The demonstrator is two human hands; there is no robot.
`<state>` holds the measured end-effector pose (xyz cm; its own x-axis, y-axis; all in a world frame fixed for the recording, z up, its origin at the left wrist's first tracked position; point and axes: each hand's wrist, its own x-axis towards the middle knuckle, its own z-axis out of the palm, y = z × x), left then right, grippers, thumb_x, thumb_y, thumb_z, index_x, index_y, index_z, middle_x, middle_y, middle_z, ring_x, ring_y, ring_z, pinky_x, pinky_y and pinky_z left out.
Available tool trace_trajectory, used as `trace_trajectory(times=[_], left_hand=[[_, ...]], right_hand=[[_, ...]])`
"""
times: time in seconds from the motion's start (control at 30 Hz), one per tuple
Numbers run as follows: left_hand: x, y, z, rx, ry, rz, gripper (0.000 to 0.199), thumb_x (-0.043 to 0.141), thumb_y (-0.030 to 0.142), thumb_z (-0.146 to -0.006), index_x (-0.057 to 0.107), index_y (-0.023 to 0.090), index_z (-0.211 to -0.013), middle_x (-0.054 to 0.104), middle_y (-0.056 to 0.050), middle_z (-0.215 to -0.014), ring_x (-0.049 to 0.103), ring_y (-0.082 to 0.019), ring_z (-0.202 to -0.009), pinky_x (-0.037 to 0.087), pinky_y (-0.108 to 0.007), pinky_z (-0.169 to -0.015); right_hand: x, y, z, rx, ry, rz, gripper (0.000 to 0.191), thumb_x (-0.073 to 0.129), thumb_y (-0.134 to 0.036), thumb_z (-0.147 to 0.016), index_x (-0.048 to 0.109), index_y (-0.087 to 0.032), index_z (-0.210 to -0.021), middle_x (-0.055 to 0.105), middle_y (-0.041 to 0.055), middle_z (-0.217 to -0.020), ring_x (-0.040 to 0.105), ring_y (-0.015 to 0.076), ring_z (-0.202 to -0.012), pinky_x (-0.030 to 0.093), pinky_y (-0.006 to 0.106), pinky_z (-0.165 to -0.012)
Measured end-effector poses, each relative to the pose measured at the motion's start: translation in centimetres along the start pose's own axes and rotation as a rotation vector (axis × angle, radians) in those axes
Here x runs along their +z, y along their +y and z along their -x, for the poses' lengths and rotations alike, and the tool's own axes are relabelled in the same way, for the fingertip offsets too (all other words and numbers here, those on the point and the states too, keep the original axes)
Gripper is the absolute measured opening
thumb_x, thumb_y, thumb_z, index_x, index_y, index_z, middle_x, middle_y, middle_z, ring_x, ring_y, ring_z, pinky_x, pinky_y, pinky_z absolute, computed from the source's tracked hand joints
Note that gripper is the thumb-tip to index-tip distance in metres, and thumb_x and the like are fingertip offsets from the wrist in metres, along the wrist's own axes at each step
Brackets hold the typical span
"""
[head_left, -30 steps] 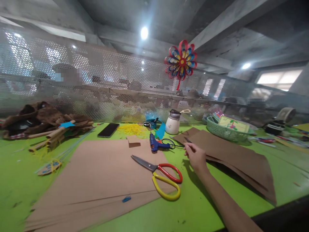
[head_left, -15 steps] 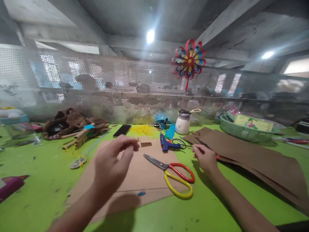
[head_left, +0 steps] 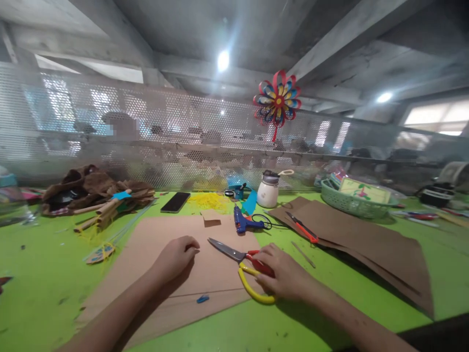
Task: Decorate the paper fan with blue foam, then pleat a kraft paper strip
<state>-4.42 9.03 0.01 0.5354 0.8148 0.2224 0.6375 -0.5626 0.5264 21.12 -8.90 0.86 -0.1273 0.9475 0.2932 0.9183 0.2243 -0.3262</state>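
Scissors (head_left: 238,254): on the right of the paper (head_left: 154,239), handles reaching past its edge, blades pointing away and left.
Right hand (head_left: 284,274): fingers bent over the red handle (head_left: 263,266), touching; cannot tell how tightly.
Left hand (head_left: 174,259): over the paper, fingers curled narrow, near the blade tips but apart.
Glue gun (head_left: 242,223): at the paper's far right corner.

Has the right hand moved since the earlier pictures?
Yes: judged against the blue glue gun, the right hand has come left and toward the wearer, onto the scissors.
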Motion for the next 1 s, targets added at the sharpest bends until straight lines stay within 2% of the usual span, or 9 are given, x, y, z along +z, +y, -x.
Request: trace_trajectory(times=[0.13, 0.23, 0.33, 0.5, 0.67, 0.87, 1.0], left_hand=[[-0.3, 0.0, -0.5, -0.006, -0.022, -0.01, 0.025, 0.045, 0.031, -0.073, 0.068, 0.02, -0.077, 0.072, -0.006, -0.085, 0.063, -0.024, -0.084, 0.043, -0.032, -0.076], [-0.3, -0.1, -0.7, -0.02, -0.023, -0.017, 0.027, 0.044, 0.033, -0.073, 0.067, 0.02, -0.078, 0.072, -0.006, -0.087, 0.063, -0.025, -0.086, 0.044, -0.032, -0.077], [-0.3, -0.2, -0.8, -0.037, -0.02, -0.024, 0.028, 0.043, 0.034, -0.072, 0.067, 0.02, -0.078, 0.072, -0.006, -0.086, 0.063, -0.025, -0.087, 0.044, -0.032, -0.078], [-0.3, -0.2, -0.9, -0.045, -0.022, -0.02, 0.028, 0.044, 0.035, -0.071, 0.067, 0.02, -0.079, 0.072, -0.006, -0.083, 0.064, -0.026, -0.085, 0.044, -0.032, -0.078], [-0.3, 0.2, -0.6, -0.039, -0.023, -0.011, 0.027, 0.045, 0.035, -0.07, 0.067, 0.02, -0.077, 0.072, -0.006, -0.084, 0.063, -0.026, -0.085, 0.045, -0.032, -0.077], [-0.3, 0.4, -0.2, -0.031, -0.026, 0.001, 0.025, 0.047, 0.031, -0.071, 0.068, 0.02, -0.077, 0.072, -0.005, -0.078, 0.064, -0.024, -0.081, 0.046, -0.031, -0.075], [-0.4, 0.4, 0.0, -0.006, -0.038, 0.009, 0.025, 0.047, 0.03, -0.072, 0.069, 0.019, -0.079, 0.072, -0.006, -0.083, 0.064, -0.023, -0.083, 0.046, -0.029, -0.075]], right_hand=[[0.0, 0.0, 0.9, 0.005, -0.032, 0.015, 0.024, 0.05, -0.022, -0.089, 0.062, -0.022, -0.109, 0.06, 0.0085, -0.104, 0.054, 0.0204, -0.092, 0.045, 0.032, -0.079], [-0.2, 0.4, 1.2, 0.007, -0.023, 0.026, 0.032, 0.043, -0.025, -0.093, 0.057, -0.023, -0.121, 0.061, 0.0099, -0.109, 0.055, 0.0212, -0.096, 0.044, 0.032, -0.083], [-0.8, 1.6, 1.9, 0.034, -0.02, 0.064, 0.034, 0.044, -0.028, -0.093, 0.055, -0.025, -0.125, 0.062, 0.01, -0.11, 0.055, 0.022, -0.098, 0.044, 0.033, -0.084], [-1.9, 5.8, 3.9, 0.075, 0.015, 0.103, 0.033, 0.043, -0.027, -0.093, 0.058, -0.024, -0.123, 0.063, 0.0102, -0.105, 0.058, 0.0219, -0.094, 0.045, 0.033, -0.082], [-2.3, 9.9, 5.2, 0.147, 0.09, 0.106, 0.028, 0.049, -0.027, -0.088, 0.066, -0.022, -0.11, 0.064, 0.0099, -0.098, 0.06, 0.0227, -0.089, 0.047, 0.033, -0.078], [-1.9, 11.8, 5.4, 0.192, 0.094, 0.1, 0.029, 0.053, -0.024, -0.081, 0.067, -0.02, -0.107, 0.065, 0.0111, -0.1, 0.061, 0.0248, -0.088, 0.047, 0.037, -0.079], [-2.1, 12.3, 6.1, 0.226, 0.085, 0.124, 0.031, 0.053, -0.025, -0.079, 0.068, -0.02, -0.106, 0.066, 0.0108, -0.095, 0.062, 0.0259, -0.084, 0.048, 0.039, -0.076]])
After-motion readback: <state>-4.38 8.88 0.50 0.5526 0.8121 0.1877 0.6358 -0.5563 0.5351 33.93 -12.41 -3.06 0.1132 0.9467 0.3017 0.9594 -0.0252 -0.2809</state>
